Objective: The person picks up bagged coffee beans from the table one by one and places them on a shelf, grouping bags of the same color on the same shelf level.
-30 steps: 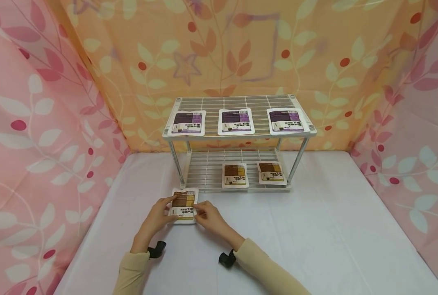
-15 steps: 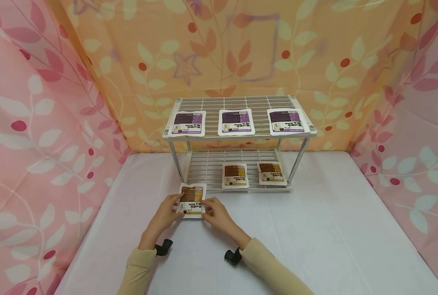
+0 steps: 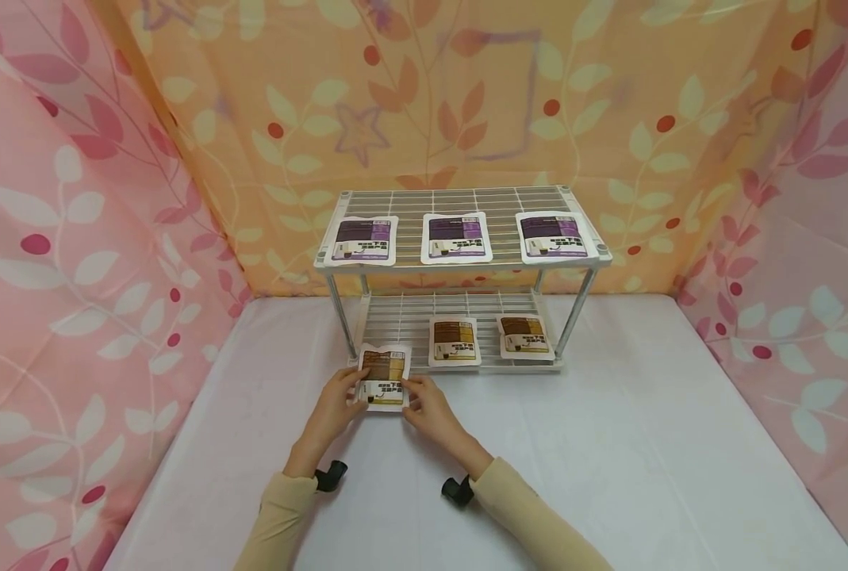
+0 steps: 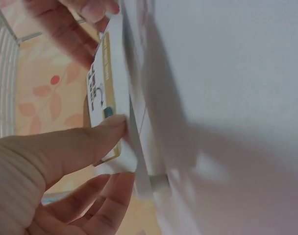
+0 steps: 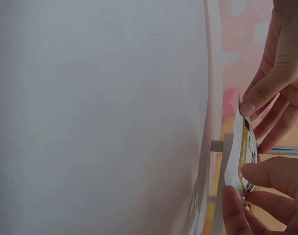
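My left hand [image 3: 332, 408] and right hand [image 3: 432, 411] pinch the two side edges of a white, brown and yellow flat food pouch [image 3: 383, 390]. Both wrist views show the pouch [image 4: 106, 83] raised above the white cloth, thumbs on its printed face and fingers behind. In the head view its top edge overlaps the front left of the wire rack's lower shelf [image 3: 402, 317]; whether it touches the shelf I cannot tell. Two matching brown pouches, a middle pouch [image 3: 454, 342] and a right pouch [image 3: 525, 337], lie on that shelf.
Purple pouches lie in a row on the upper shelf [image 3: 459, 198]: a left one [image 3: 362, 240], a middle one [image 3: 456, 238] and a right one [image 3: 554, 236]. A metal post [image 3: 341, 317] stands close to the left hand. White cloth [image 3: 609, 444] covers the table.
Both hands have carried the brown pouch rightward and away from me, from the cloth left of the rack to the lower shelf's front left. The other pouches stay in place.
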`<state>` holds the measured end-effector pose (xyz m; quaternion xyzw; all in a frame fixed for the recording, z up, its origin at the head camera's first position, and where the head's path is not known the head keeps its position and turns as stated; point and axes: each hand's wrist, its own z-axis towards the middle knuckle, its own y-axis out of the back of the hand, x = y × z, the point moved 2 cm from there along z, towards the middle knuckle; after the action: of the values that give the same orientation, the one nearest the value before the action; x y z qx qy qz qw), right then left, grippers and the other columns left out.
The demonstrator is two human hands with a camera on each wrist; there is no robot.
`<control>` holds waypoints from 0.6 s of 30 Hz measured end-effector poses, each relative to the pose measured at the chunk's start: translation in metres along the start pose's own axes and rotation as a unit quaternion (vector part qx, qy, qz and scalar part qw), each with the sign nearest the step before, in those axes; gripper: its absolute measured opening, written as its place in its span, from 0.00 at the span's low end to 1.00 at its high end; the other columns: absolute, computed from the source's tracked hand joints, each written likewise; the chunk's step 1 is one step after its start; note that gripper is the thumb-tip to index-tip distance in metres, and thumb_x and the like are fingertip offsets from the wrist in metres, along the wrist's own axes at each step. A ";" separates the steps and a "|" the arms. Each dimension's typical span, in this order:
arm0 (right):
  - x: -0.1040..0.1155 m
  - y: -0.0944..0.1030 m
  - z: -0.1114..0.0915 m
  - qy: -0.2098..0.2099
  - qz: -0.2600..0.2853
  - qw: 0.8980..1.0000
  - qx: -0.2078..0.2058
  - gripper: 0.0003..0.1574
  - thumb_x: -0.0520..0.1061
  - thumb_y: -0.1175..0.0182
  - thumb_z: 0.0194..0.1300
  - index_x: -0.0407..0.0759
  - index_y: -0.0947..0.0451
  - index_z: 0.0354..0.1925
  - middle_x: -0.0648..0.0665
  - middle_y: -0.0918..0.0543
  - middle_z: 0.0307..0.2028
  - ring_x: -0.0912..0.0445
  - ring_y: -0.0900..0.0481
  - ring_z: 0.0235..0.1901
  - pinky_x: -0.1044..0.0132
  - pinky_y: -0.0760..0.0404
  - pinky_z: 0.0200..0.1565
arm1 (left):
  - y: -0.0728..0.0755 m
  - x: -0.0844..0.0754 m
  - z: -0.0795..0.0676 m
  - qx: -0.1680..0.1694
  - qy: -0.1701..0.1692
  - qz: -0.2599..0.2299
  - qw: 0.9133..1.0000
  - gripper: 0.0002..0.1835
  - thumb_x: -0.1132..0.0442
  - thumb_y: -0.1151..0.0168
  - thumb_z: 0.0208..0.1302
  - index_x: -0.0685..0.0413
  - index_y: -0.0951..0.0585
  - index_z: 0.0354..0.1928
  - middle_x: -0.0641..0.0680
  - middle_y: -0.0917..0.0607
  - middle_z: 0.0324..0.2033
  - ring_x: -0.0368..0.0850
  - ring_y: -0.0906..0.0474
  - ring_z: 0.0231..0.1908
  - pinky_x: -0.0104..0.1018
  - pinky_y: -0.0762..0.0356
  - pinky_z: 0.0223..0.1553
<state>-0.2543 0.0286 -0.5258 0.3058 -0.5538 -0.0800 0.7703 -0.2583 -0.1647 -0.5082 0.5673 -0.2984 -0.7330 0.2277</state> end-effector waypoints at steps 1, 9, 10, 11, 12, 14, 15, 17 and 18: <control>0.000 0.000 0.001 -0.001 -0.003 1.000 -0.001 0.33 0.30 0.40 0.53 0.27 0.33 0.59 0.31 0.31 0.54 0.49 0.21 0.37 0.71 0.20 0.37 | -0.001 0.000 0.001 -0.006 -0.003 -0.001 1.000 0.31 0.76 0.34 0.47 0.63 0.27 0.58 0.67 0.30 0.58 0.59 0.28 0.52 0.45 0.21 0.45; -0.006 0.002 0.013 0.004 -0.045 0.999 -0.019 0.33 0.30 0.39 0.52 0.29 0.32 0.59 0.31 0.30 0.55 0.51 0.20 0.36 0.73 0.21 0.34 | -0.009 -0.001 0.009 -0.033 -0.012 0.009 0.999 0.28 0.77 0.34 0.47 0.62 0.24 0.55 0.66 0.30 0.57 0.62 0.31 0.56 0.46 0.22 0.47; -0.006 0.002 0.014 0.006 -0.049 0.999 -0.020 0.33 0.30 0.39 0.52 0.28 0.32 0.59 0.31 0.30 0.54 0.51 0.20 0.36 0.72 0.21 0.34 | -0.009 -0.002 0.009 -0.034 -0.012 0.013 0.999 0.28 0.77 0.34 0.47 0.62 0.24 0.55 0.66 0.30 0.57 0.62 0.31 0.56 0.47 0.23 0.47; -0.007 0.002 0.015 0.006 -0.053 0.998 -0.020 0.33 0.30 0.38 0.52 0.28 0.32 0.58 0.31 0.30 0.54 0.51 0.20 0.36 0.72 0.21 0.34 | -0.010 -0.002 0.010 -0.034 -0.012 0.019 0.999 0.28 0.77 0.34 0.48 0.62 0.24 0.55 0.66 0.30 0.57 0.63 0.32 0.56 0.49 0.23 0.48; -0.007 0.002 0.015 0.009 -0.056 0.998 -0.021 0.33 0.30 0.38 0.52 0.28 0.31 0.58 0.31 0.30 0.54 0.51 0.20 0.36 0.71 0.21 0.34 | -0.011 -0.002 0.010 -0.035 -0.010 0.021 0.999 0.27 0.77 0.34 0.48 0.62 0.23 0.55 0.66 0.29 0.58 0.63 0.33 0.57 0.50 0.25 0.50; -0.007 0.002 0.017 0.012 -0.062 0.998 -0.024 0.33 0.31 0.37 0.52 0.27 0.31 0.58 0.31 0.29 0.54 0.50 0.20 0.36 0.70 0.20 0.35 | -0.011 -0.002 0.011 -0.037 -0.009 0.026 0.999 0.26 0.76 0.34 0.49 0.62 0.23 0.54 0.66 0.30 0.58 0.64 0.34 0.58 0.53 0.27 0.52; -0.007 0.002 0.018 0.013 -0.065 0.997 -0.026 0.33 0.32 0.37 0.52 0.27 0.31 0.58 0.31 0.29 0.54 0.50 0.21 0.36 0.70 0.20 0.35 | -0.012 -0.001 0.011 -0.039 -0.012 0.028 0.999 0.26 0.76 0.34 0.49 0.62 0.23 0.54 0.66 0.30 0.58 0.65 0.34 0.58 0.55 0.29 0.53; -0.006 0.002 0.020 0.011 -0.073 0.997 -0.029 0.33 0.32 0.37 0.53 0.28 0.31 0.58 0.32 0.29 0.54 0.50 0.21 0.37 0.69 0.20 0.37 | -0.012 -0.001 0.012 -0.044 -0.017 0.028 0.998 0.25 0.76 0.34 0.49 0.62 0.22 0.53 0.67 0.30 0.58 0.67 0.36 0.59 0.58 0.32 0.56; -0.007 0.002 0.021 0.010 -0.077 0.997 -0.031 0.33 0.32 0.37 0.53 0.28 0.31 0.58 0.32 0.29 0.54 0.50 0.21 0.37 0.68 0.20 0.37 | -0.013 -0.001 0.013 -0.044 -0.018 0.028 0.998 0.24 0.76 0.35 0.49 0.62 0.22 0.53 0.67 0.30 0.58 0.67 0.36 0.59 0.58 0.33 0.57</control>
<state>-0.2762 0.0247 -0.5260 0.3239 -0.5182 -0.1531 0.7766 -0.2708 -0.1528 -0.5143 0.5348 -0.2853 -0.7491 0.2672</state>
